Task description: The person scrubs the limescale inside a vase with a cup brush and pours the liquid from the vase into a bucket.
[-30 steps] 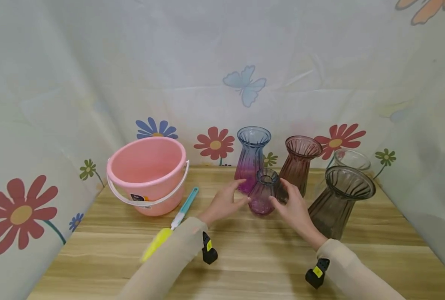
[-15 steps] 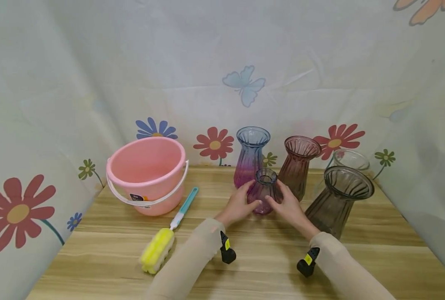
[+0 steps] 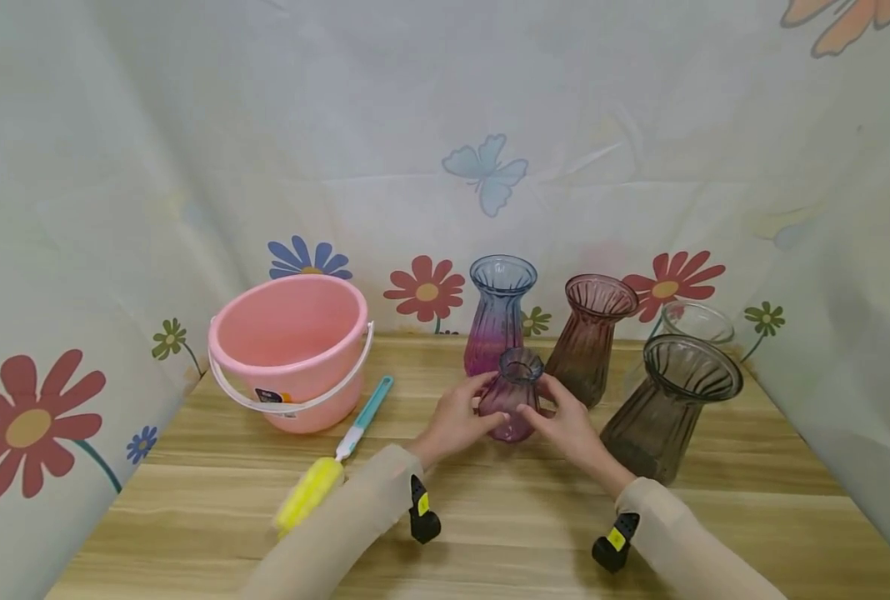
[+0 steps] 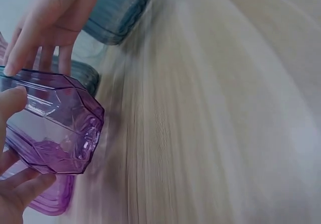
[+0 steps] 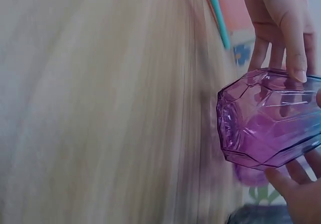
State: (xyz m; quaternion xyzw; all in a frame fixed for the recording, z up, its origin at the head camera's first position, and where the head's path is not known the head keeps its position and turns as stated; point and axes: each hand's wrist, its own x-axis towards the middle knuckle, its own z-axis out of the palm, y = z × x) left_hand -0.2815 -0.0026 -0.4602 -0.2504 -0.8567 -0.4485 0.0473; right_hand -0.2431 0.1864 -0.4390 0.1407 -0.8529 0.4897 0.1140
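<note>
A small faceted glass vase, purple below and bluish at its neck, is held between two hands. My left hand grips its left side, thumb in front and fingers round the back. From the right, my right hand grips it the same way. Both wrist views show the vase's clear facets with fingers and thumbs on them. Whether its base touches the table cannot be told. Just behind it stands a taller blue-to-pink ribbed vase.
A reddish-brown vase, a smoky grey vase and a clear glass vase stand at the right. Left are a pink bucket and a yellow sponge brush with a teal handle. Flowered sheeting surrounds the wooden table.
My hands have closed in on the small vase from both sides and taken hold of it. Since half a second ago it has shifted slightly nearer and to the left.
</note>
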